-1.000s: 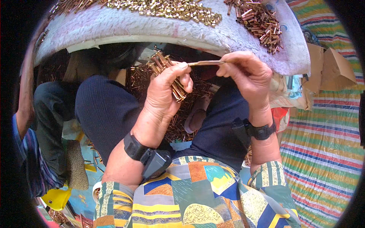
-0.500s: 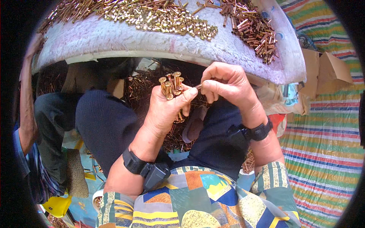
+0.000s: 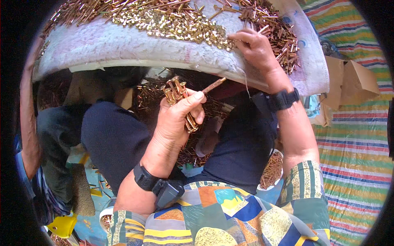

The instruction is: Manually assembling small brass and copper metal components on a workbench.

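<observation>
My left hand (image 3: 177,117) is closed round a bundle of brass-coloured bolts (image 3: 175,91) with flat round heads, some poking out above the fist and some below. Between its thumb and fingers one more bolt (image 3: 214,85) sticks out to the upper right. My right hand (image 3: 255,47) reaches over the padded table (image 3: 135,51), its fingertips at the right end of a heap of small shiny brass-coloured pieces (image 3: 180,28). Its fingers are bent together; whether a piece is between them is hidden.
Long copper-coloured bolts lie heaped at the table's far left (image 3: 90,14) and right (image 3: 283,41). More bolts fill a white bucket (image 3: 273,170) beside my right leg. Another person's arm (image 3: 30,102) is at the left edge. An open cardboard box (image 3: 359,82) stands at right on striped sheeting.
My right hand has left the bolt tip at my left hand and moved up to the small-piece heap. The left hand keeps its bundle, the single bolt now pointing up and right.
</observation>
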The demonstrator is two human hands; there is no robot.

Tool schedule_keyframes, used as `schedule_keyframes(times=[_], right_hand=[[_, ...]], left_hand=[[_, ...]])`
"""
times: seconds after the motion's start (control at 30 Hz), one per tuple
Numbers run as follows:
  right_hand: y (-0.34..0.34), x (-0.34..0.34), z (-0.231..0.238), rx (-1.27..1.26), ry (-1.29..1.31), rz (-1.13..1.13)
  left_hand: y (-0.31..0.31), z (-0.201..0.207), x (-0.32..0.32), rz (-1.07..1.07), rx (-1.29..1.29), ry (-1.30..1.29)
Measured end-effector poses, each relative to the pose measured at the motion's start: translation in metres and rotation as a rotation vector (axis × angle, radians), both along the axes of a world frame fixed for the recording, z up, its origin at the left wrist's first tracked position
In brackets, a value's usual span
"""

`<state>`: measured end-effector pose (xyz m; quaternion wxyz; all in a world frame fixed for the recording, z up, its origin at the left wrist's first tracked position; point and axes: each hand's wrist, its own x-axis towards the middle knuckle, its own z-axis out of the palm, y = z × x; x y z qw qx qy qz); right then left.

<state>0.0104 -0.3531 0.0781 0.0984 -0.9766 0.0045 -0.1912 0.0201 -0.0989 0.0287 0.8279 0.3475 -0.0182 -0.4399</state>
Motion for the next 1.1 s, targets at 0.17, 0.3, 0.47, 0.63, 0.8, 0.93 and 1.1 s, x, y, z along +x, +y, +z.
schedule_keyframes(times=[0.17, 0.3, 0.47, 0.63, 0.8, 0.93, 1.1], right_hand=[[-0.018, -0.042, -0.005, 0.214, -0.13, -0.093], [-0.048, -0.085, 0.003, 0.389, -0.204, -0.401], [0.018, -0.094, 0.048, 0.27, -0.031, -0.126], [0.128, -0.132, 0.15, 0.253, 0.668, 1.026], [0.142, -0.172, 0.171, 0.653, 0.25, 1.055], [0.123, -0.167, 0.147, 1.697, -0.812, 0.879], [0.122, -0.164, 0.135, 1.504, 0.024, 1.21]], left_hand=[[-0.002, 0.002, -0.002, -0.009, 0.017, 0.04], [-0.024, 0.008, -0.012, -0.088, 0.011, 0.009], [-0.005, -0.002, -0.003, -0.083, 0.059, 0.012], [-0.041, -0.001, -0.02, -0.111, 0.106, 0.028], [-0.026, 0.004, -0.029, -0.044, 0.066, -0.015], [-0.031, 0.003, -0.026, -0.03, 0.069, 0.039], [-0.024, -0.001, -0.023, 0.019, 0.037, 0.092]])
